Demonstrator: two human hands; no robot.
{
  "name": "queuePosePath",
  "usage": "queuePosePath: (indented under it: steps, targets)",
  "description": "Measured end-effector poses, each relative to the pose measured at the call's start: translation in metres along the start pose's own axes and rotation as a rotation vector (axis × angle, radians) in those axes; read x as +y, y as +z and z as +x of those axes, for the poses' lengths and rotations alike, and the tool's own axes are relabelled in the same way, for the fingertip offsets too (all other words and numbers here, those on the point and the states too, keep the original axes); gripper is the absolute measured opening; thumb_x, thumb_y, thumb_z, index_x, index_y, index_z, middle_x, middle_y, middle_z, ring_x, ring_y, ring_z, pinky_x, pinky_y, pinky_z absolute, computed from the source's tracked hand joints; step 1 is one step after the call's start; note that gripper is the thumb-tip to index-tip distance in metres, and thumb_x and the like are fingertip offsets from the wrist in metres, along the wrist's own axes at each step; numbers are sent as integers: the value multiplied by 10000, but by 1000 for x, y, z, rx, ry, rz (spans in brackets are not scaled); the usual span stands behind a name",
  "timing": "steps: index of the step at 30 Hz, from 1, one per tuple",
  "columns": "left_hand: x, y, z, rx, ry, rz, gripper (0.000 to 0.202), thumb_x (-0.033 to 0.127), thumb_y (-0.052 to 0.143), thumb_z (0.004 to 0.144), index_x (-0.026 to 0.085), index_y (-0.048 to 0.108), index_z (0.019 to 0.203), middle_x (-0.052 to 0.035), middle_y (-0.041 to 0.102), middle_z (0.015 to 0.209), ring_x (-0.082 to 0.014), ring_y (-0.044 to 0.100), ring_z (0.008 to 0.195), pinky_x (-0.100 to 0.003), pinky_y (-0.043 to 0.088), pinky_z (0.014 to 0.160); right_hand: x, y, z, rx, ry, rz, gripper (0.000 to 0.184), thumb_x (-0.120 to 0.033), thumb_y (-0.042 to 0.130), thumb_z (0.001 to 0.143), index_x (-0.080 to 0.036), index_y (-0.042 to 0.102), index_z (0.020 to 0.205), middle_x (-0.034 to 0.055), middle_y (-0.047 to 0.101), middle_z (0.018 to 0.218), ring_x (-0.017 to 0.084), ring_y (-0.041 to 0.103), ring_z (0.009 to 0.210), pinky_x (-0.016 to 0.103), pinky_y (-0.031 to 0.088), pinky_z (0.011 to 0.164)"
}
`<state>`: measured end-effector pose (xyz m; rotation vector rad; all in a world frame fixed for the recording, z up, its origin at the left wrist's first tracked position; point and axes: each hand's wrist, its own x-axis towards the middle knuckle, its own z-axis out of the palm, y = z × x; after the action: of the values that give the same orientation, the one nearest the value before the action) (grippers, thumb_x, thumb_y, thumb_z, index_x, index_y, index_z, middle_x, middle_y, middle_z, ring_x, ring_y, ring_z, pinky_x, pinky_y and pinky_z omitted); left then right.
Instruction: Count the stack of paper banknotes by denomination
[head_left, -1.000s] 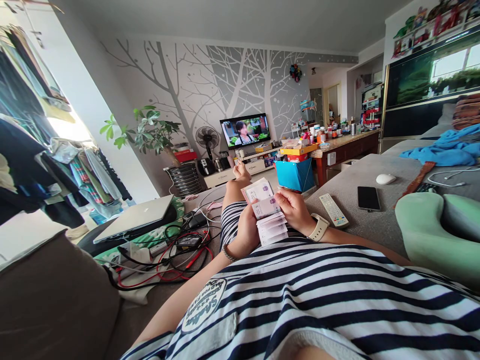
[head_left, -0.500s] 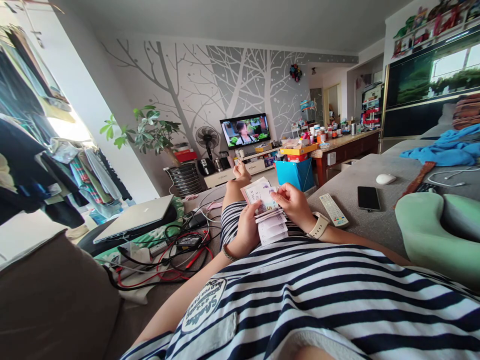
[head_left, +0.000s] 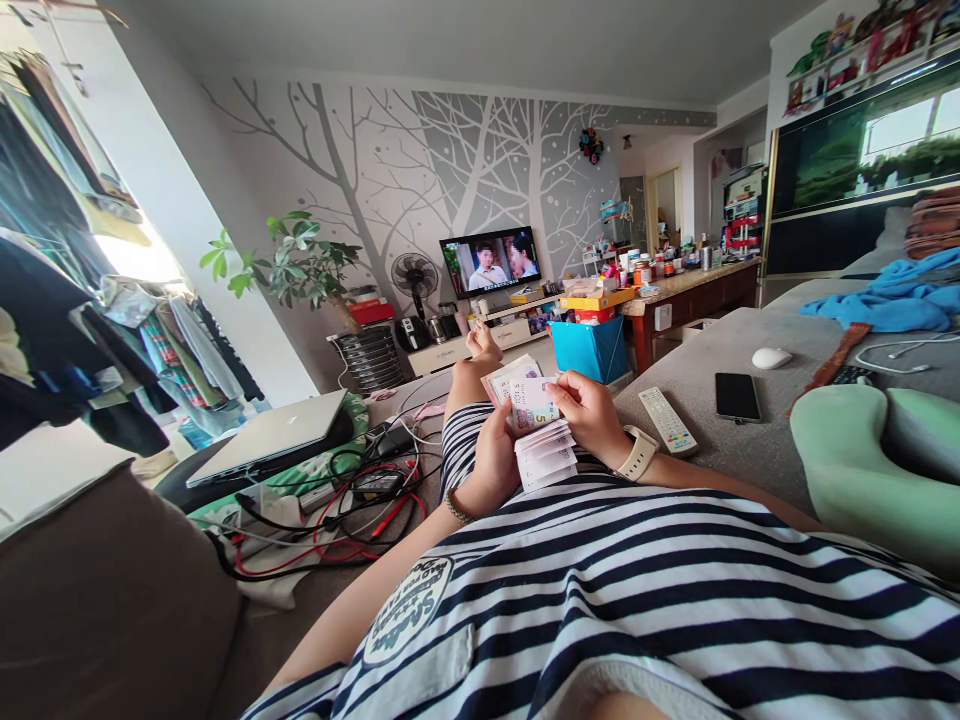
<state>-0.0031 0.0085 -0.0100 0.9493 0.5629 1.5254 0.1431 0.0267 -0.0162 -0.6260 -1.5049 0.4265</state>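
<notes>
A stack of pale banknotes (head_left: 541, 452) rests upright on my striped lap. My left hand (head_left: 495, 458) grips the stack from the left side, fingers wrapped round it. My right hand (head_left: 592, 418), with a white watch on its wrist, pinches the top note (head_left: 531, 400) and bends it forward over the fanned lower notes. Both hands sit close together above my thigh.
A remote (head_left: 667, 420), a black phone (head_left: 737, 396) and a white mouse (head_left: 771, 357) lie on the grey sofa to my right. A green cushion (head_left: 862, 460) sits at right. A laptop (head_left: 270, 433) and tangled cables (head_left: 352, 500) lie at left. A television (head_left: 491, 261) plays ahead.
My right hand has peeled another note forward off the stack's top and the fan of notes below has shifted slightly. The picture on the television has changed.
</notes>
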Motion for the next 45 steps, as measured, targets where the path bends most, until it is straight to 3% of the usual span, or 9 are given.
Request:
queuePosePath:
  steps: [17,25,34,45]
  targets:
    - [11,16,-10,78,14,96,335,416,812,812,146,772,1007,-83,831,912,-332,779,1052,-400,599,940,-5,-1,-2,-3,-6,36,382,-553,638,940,-222,597,753,3,629,672,163,528,625,297,387,606]
    - [16,21,-19,34,44,131,298,344,806,828,167,773,1065,-64,833,910,-327,771,1074,-377,599,915,-4,0,-1,-7,-12,32,387,-567,638,942,-226,601,761,5,636,679,167,538,630,300,392,612]
    - [8,12,-7,59,68,126,283,382,805,816,159,777,987,-72,834,922,-325,777,1045,-382,596,932,-4,0,-2,-27,-29,43,379,-552,624,960,-224,594,772,1,631,694,164,542,636,297,401,623]
    - [6,11,-6,-6,66,89,353,377,810,812,164,779,1091,-85,840,1015,-336,773,1091,-416,597,967,-5,-2,-3,-84,-61,81,421,-612,574,994,-222,614,840,7,640,731,164,552,654,295,416,633]
